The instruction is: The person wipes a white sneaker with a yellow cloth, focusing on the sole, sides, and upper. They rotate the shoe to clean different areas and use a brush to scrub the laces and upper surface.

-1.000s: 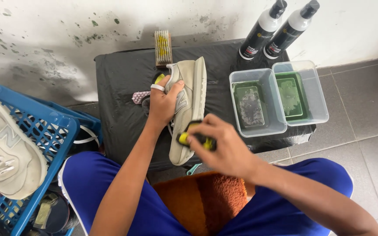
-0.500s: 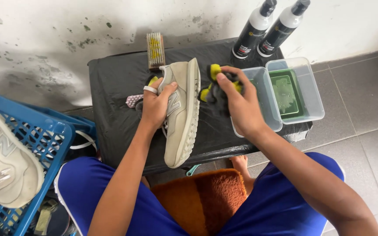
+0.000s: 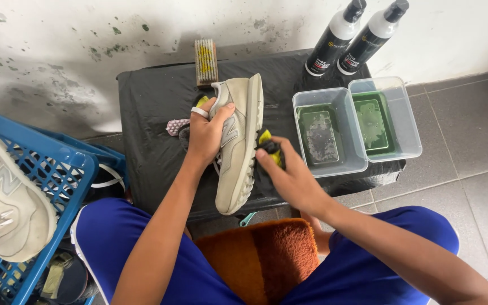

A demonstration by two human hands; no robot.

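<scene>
The left hand [image 3: 207, 133] grips a beige sneaker [image 3: 239, 141] lying on its side on the black-covered worktop [image 3: 153, 101], fingers wrapped over the collar and upper; the right hand [image 3: 292, 178] has its fingers curled tight around a yellow-and-black brush [image 3: 269, 148], which is pressed against the sneaker's sole edge; just beside it stand two clear tubs [image 3: 357, 127] of greenish water; two spray bottles [image 3: 357, 36] stand behind; a blue crate [image 3: 57, 169] holds another shoe [image 3: 7, 209].

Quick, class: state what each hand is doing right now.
Left hand: closed on the beige sneaker.
Right hand: closed on a yellow-and-black brush.
</scene>
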